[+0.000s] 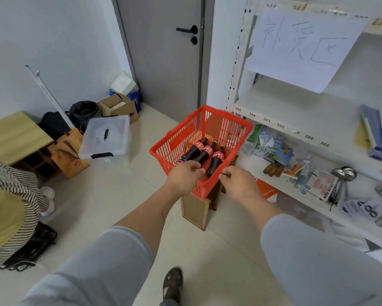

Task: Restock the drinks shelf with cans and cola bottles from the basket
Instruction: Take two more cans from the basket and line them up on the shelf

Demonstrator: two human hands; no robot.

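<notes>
A red plastic basket (221, 127) rests on a small wooden stand (195, 212) beside the white shelf unit (280, 120). Three cola bottles (204, 152) with red labels lie inside it, and a blue-topped can (181, 161) peeks out at the basket's near left. My left hand (185, 176) is over the near rim with fingers curled; its fingertips hide what they touch. My right hand (239, 182) is curled at the rim's near right corner. Whether either hand grips the rim or a drink I cannot tell.
The shelf's middle board (340, 102) is mostly bare, with blue folders (377, 133) at the right. The lower board (307, 168) holds packets, ladles and small items. A clear lidded bin (106, 138), cardboard boxes (119, 107) and a wooden table (11, 133) crowd the left floor. A grey door (163, 51) stands behind.
</notes>
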